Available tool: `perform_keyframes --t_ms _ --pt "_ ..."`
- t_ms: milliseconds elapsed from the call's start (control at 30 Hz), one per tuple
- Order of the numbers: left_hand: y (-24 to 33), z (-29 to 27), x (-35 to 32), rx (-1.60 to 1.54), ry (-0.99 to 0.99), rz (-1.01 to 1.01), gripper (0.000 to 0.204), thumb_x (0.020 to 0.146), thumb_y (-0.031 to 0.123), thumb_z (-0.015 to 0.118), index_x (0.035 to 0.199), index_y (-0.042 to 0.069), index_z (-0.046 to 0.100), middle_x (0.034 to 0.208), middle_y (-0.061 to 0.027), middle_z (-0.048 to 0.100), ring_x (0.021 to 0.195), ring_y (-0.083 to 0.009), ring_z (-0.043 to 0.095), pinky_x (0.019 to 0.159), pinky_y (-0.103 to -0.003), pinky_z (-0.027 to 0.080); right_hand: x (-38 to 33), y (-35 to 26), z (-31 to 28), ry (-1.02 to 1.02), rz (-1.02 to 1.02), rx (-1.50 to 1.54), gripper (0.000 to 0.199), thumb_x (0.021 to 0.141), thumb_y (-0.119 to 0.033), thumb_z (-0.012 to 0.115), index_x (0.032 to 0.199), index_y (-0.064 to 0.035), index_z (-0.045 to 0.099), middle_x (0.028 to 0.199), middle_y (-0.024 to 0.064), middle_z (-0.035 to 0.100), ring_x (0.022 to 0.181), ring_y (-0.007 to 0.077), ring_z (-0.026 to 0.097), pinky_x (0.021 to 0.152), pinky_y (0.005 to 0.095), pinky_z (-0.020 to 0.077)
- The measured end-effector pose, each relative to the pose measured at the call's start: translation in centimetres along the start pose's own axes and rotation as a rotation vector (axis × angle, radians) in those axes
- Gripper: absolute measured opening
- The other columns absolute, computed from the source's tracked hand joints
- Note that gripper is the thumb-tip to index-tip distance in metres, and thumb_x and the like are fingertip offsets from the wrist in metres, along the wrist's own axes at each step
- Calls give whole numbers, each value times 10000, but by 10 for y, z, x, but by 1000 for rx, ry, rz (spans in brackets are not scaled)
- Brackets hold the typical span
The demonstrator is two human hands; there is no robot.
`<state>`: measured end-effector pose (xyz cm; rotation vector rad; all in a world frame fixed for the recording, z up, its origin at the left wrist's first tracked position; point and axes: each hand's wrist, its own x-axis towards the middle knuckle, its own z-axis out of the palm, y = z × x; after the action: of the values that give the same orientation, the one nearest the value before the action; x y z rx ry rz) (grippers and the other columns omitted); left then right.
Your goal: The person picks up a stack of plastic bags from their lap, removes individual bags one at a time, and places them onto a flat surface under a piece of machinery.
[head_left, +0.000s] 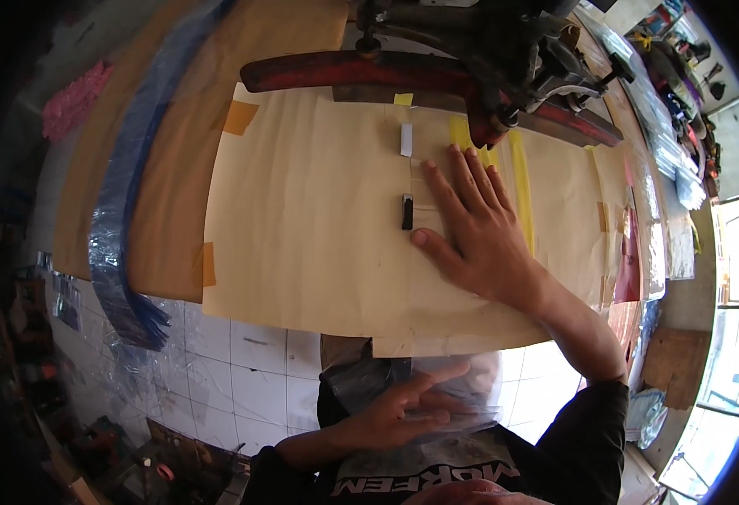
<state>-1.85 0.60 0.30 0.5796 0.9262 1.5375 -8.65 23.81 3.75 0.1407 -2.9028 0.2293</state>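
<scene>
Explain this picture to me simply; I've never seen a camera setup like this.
There is no robot here. A wide fisheye camera on a person's head looks down, so straight edges bend near the rim.

The right hand lies open on a large tan paper sheet. The left hand, nearer the body, appears to hold clear plastic.

On the paper sit a small white piece, a small black piece and yellow strips. Across the far side is a dark metal machine with a red bar.
</scene>
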Motion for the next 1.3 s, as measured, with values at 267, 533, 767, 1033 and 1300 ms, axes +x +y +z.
perform_keyframes --t_ms 267,533,767,1033,1300 --pt "-4 -1 1 -6 11 5 663 947 27 561 1500 60 197 1199 -188 635 1196 -248 578 1048 -372 401 0 -1 0 -11 8 -1 709 936 -493 492 1429 2 375 1450 344 311 1382 488 261 1137 539 189" --pt "-2 -1 -2 -79 0 -63 632 954 68 561 1493 50 232 1312 -142 570 1247 -212 537 1038 -356 404 0 -1 -1 5 9 24 690 935 -470 505 1418 7 385 1441 343 326 1377 491 269 1134 544 193" --pt "-11 0 -4 -41 9 -43 669 940 0 553 1504 86 205 1190 -198 640 1169 -265 595 1037 -386 414 -4 0 0 43 7 47 675 924 -466 527 1398 3 418 1429 336 350 1372 486 283 1127 548 213" --pt "-26 -6 -8 -43 11 -9 702 902 -80 534 1507 124 242 1191 -245 631 1158 -339 603 1037 -408 420 -6 6 9 104 6 35 694 928 -524 481 1393 -10 444 1447 313 348 1378 462 291 1134 532 217" --pt "-38 -6 -7 -127 18 44 674 909 -83 511 1504 92 248 1173 -212 645 1173 -293 595 1048 -390 414 -10 9 12 139 19 67 687 932 -510 491 1391 -1 437 1449 301 348 1392 443 277 1144 516 207"
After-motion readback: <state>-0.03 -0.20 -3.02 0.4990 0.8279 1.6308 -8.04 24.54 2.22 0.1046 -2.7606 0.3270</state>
